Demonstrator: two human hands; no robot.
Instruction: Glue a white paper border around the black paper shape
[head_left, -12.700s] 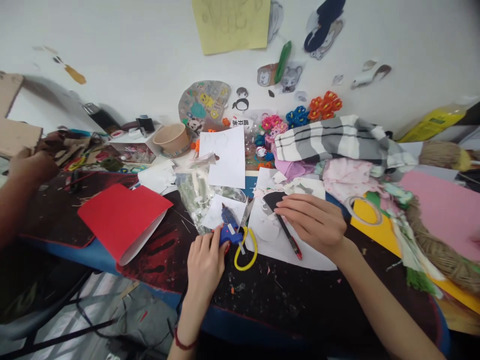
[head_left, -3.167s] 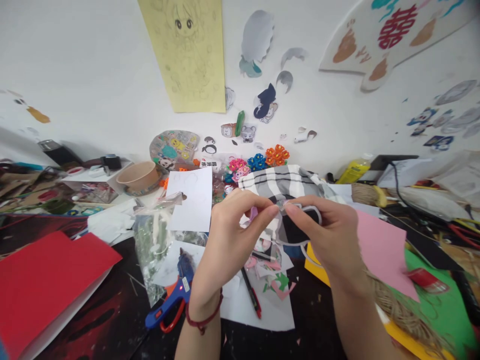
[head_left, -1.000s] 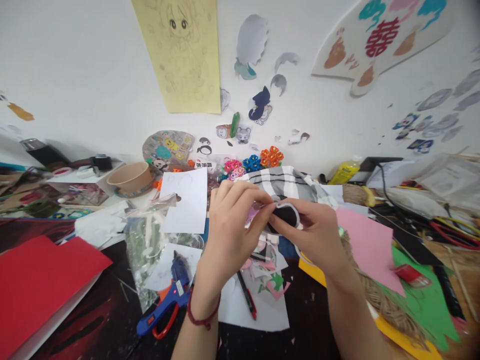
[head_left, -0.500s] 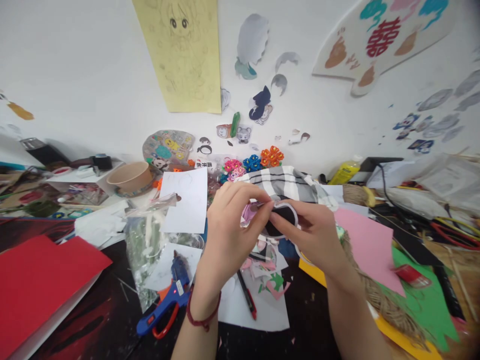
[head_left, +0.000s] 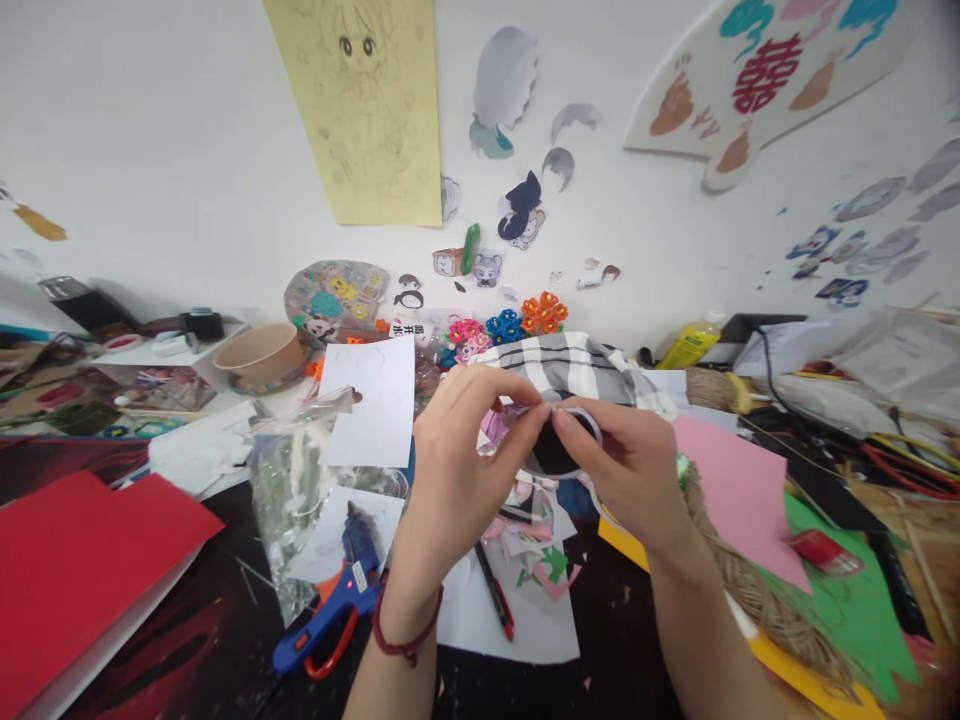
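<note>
My left hand and my right hand meet in front of me, both closed in a pinch on a rounded black piece with a white edge. Its exact kind I cannot make out. The fingertips of both hands come together at its top edge; whatever is between them is too small to see. A pink-purple bit shows behind my left fingers. Below the hands, a black pen with a red end and green and pink paper scraps lie on a white sheet.
A blue glue gun, its red light on, rests left of my left wrist. Farther left is a red card. To the right lie pink paper, twine and green paper. Black-and-white checked cloth sits behind my hands.
My right thumb has shifted up to the top edge of the black piece, closer to my left fingertips. The left hand has hardly moved.
</note>
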